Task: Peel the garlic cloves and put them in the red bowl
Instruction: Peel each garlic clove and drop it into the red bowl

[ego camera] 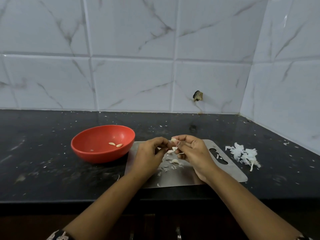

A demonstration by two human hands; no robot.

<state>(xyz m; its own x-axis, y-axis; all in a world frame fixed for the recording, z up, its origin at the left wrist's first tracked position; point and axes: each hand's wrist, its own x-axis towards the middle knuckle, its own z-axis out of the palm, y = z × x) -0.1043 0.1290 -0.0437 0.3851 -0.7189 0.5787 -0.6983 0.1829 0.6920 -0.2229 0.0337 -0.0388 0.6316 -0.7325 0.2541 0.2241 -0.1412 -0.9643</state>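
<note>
Item: garlic peeling, step in hand, the stripping of one clove. Held clove (173,140): above the far edge of the steel board (230,172), pinched between the curled thumb and fingertips of the right hand (192,150). The left hand (151,153) has its fingers curled in against the clove and appears to pick at its skin. Red bowl (97,155): on the black countertop (43,179), just beside the board's left edge, holding two peeled cloves (115,144). Loose clove (174,161): mid-board among skin flakes (165,168). Heap of skins (243,155): off the board's right edge. Judged early in the task. The next move calls for pulling the skin free, then carrying the clove left to the bowl.
</note>
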